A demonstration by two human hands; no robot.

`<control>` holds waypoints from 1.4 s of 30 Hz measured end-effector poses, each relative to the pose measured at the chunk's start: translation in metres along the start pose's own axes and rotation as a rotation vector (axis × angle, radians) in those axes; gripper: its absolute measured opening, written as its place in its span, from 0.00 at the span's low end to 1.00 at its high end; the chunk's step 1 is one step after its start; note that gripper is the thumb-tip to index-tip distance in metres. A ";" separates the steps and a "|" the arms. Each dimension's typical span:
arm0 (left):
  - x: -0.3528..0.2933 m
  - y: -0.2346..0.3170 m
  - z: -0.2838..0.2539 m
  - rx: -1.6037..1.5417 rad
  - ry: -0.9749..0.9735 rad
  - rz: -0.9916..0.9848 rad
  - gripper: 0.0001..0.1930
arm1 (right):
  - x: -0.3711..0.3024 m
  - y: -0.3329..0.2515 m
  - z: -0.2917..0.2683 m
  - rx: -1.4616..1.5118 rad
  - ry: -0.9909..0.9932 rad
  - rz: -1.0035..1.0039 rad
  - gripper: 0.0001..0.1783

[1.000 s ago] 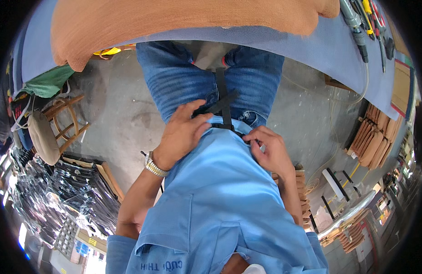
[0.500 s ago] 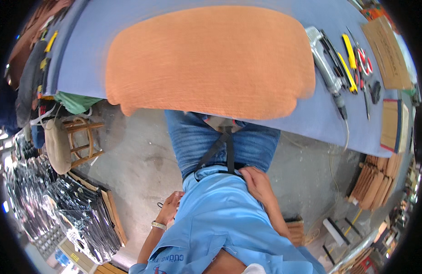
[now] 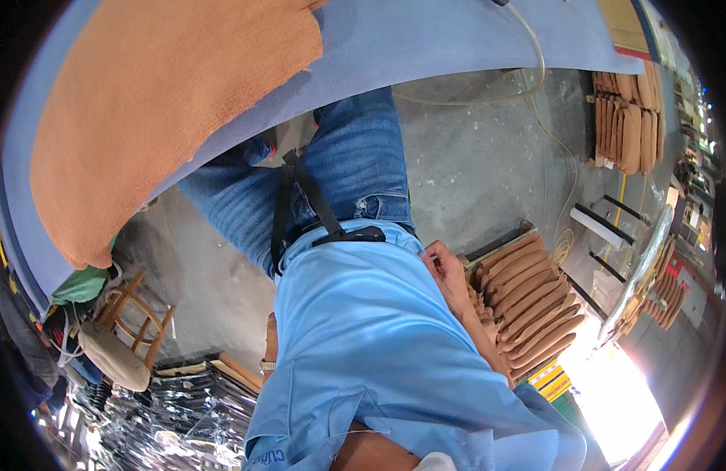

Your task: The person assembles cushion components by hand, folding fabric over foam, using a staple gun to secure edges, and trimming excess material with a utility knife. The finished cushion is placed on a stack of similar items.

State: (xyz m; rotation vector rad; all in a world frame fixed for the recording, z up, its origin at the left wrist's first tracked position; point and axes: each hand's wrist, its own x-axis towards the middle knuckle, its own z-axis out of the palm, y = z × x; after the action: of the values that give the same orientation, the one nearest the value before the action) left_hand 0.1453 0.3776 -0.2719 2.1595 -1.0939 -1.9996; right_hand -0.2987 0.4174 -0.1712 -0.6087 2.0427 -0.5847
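My right hand (image 3: 443, 265) rests at the right side of my light blue shirt (image 3: 363, 306), near its hem. Its fingers are loosely bent and a little apart, touching the cloth, with nothing seen in them. Of my left hand (image 3: 271, 336) only a sliver shows beside the shirt's left edge, above a wrist with a metal watch (image 3: 267, 365). Its fingers are hidden. A large orange-brown padded panel (image 3: 175, 102) with a textured surface lies on the blue-covered table (image 3: 426, 39), apart from both hands. Black straps (image 3: 316, 196) hang from my waist over blue jeans.
Brown padded pieces stand in a row in a stack (image 3: 528, 302) close to my right, with another stack (image 3: 630, 125) farther off. A pale hose (image 3: 542, 59) trails from the table to the floor. To the left are a wooden stool (image 3: 135, 314) and plastic-wrapped dark pieces (image 3: 178, 412).
My view and body have turned to the right, so the panel now sits at the upper left. The table tools have left the view. My left hand is now mostly hidden behind the shirt.
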 end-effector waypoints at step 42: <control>-0.177 0.468 0.004 -0.724 -0.435 1.975 0.10 | 0.229 -0.352 -0.013 0.401 0.209 -0.969 0.19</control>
State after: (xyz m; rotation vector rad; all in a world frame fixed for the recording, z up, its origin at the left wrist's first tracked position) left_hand -0.0724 0.1104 0.0902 -0.1525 -1.2088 -1.1970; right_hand -0.3504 0.0075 -0.0927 -1.3222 1.6302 -1.6214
